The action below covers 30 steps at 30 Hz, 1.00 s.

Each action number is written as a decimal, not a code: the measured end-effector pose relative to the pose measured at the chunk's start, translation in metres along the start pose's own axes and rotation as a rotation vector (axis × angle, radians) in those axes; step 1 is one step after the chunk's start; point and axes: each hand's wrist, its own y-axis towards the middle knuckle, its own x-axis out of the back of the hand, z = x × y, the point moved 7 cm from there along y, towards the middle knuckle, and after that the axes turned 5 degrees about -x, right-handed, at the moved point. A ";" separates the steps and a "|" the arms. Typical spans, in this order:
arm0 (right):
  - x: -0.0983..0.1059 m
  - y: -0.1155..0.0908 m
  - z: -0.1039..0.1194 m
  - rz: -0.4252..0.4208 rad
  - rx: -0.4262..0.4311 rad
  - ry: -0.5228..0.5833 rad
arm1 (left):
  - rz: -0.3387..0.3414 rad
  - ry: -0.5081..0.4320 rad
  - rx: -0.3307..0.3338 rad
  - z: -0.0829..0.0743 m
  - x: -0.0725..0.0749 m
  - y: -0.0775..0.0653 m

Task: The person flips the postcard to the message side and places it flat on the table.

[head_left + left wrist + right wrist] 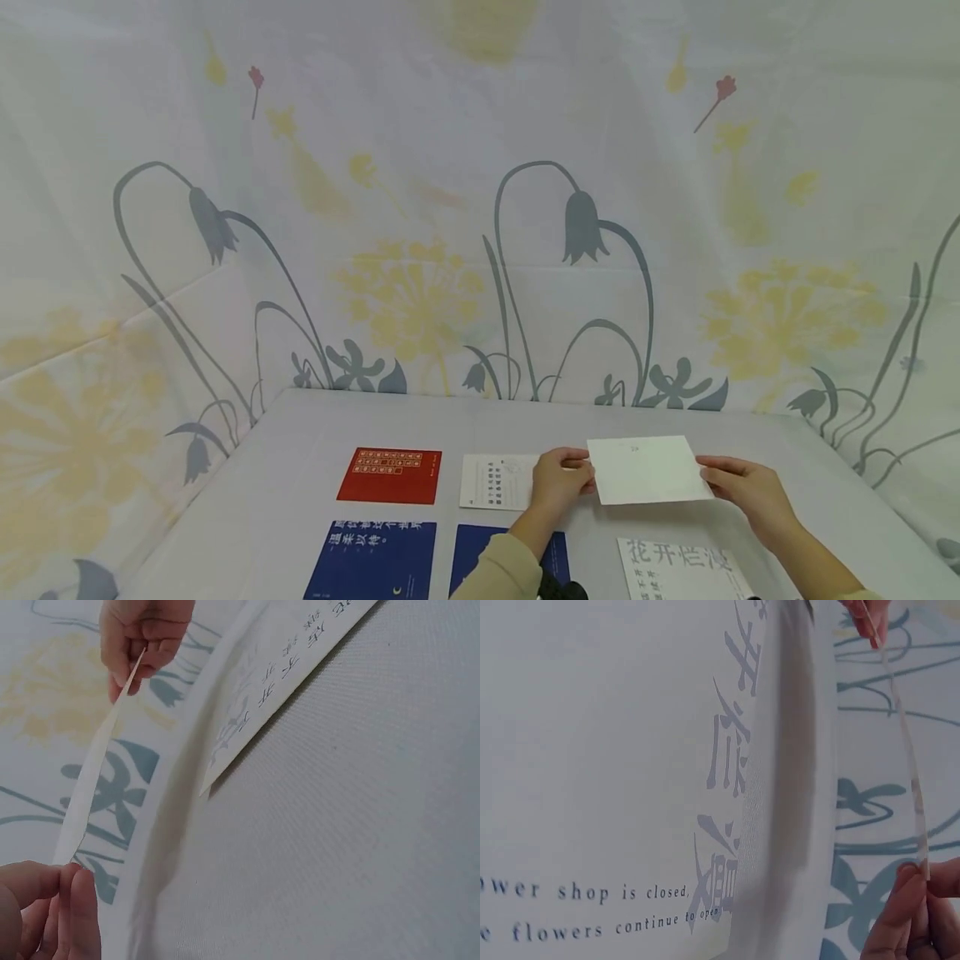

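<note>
A white card (pixel 647 472) is held up above the table, spanning both hands. My left hand (pixel 558 485) pinches its left edge between thumb and fingers. At the opposite edge, my right hand (pixel 750 493) pinches it the same way. Both wrist views show the card nearly edge-on: the left wrist view has the thin card (pixel 94 772) running up to the far hand, and the right wrist view has the card (pixel 909 750) between the two pinches. Its upward face carries a tiny mark; the underside cannot be read.
Below lies a white card with grey lettering (pixel 675 567). Left of the hands are a red card (pixel 390 477), a white printed card (pixel 491 482) and a blue card (pixel 375 562). Another blue card (pixel 555 554) is partly covered by the left sleeve. A flower-patterned cloth (pixel 450 167) hangs behind the table.
</note>
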 end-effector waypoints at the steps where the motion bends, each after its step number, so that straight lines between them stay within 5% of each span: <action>1: 0.000 0.001 0.000 -0.005 -0.002 -0.034 | -0.002 0.011 -0.002 0.000 0.000 0.000; 7: -0.004 0.001 -0.001 -0.024 -0.001 -0.173 | 0.018 0.103 0.006 0.000 -0.001 -0.003; 30: -0.010 0.012 -0.021 0.014 -0.013 -0.275 | 0.122 0.349 0.032 0.004 -0.010 -0.009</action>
